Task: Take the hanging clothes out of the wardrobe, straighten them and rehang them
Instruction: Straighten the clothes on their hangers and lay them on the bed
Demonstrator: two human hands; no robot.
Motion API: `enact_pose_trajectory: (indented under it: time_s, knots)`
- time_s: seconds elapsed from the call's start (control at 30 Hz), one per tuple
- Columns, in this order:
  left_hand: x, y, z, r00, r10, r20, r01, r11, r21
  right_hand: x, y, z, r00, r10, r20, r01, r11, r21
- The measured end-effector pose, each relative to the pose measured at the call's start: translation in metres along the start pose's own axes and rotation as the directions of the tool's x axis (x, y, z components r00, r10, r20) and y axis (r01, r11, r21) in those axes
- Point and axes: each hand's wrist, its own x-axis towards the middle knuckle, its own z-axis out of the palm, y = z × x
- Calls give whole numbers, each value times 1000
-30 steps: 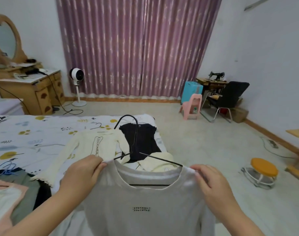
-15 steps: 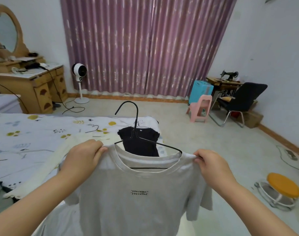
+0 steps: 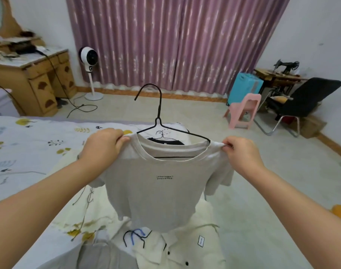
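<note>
A light grey T-shirt (image 3: 161,191) with small black lettering hangs on a black wire hanger (image 3: 159,115), held up in the air in front of me. My left hand (image 3: 104,144) grips its left shoulder and my right hand (image 3: 241,152) pinches its right shoulder. The hanger's hook points up and to the left. Below the shirt, a white buttoned garment (image 3: 175,247), a cream top (image 3: 91,214) and a grey garment (image 3: 99,257) lie on the bed, with more hangers (image 3: 134,236) among them. A black garment (image 3: 165,141) shows through the neck opening.
The bed (image 3: 29,152) with a patterned sheet fills the left. A wooden dressing table (image 3: 33,74) and a white standing fan (image 3: 90,61) stand by the purple curtain (image 3: 165,41). A pink stool (image 3: 243,111), a black chair (image 3: 301,101) and a sewing machine (image 3: 284,65) are at the right.
Both hands have lifted the grey T-shirt higher and away from the bed, and my view has tilted down, so the garments below it now show.
</note>
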Motion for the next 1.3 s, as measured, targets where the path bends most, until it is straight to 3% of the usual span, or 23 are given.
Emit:
enact_pose_trajectory:
  time_s: [0.3,0.6,0.87,0.97,1.1,1.17,1.23,1.3]
  knots:
    - [50,-3,62,997,-11,73,3,994,110,71,40,59,1000,-6,26,4,998,62]
    - [111,-3,91,997,80,-4,-78,982,172,147,55,71,997,-70,-45,74,993,87]
    - [146,-50,196,992,-88,92,64,969,237,205,66,174,999,-6,35,5,999,50]
    - [143,-64,241,950,-246,194,179,934,309,210,72,221,992,75,99,-80,996,47]
    - [145,-93,301,922,-290,257,192,918,346,224,80,282,985,104,138,-105,994,-2]
    - [157,-106,333,902,-316,294,253,939,233,244,81,307,983,80,164,-86,996,30]
    - [163,-113,369,815,-376,440,376,922,92,262,78,335,963,58,262,-92,988,122]
    - [149,-110,411,763,-382,521,379,918,118,257,73,373,937,42,346,-100,984,149]
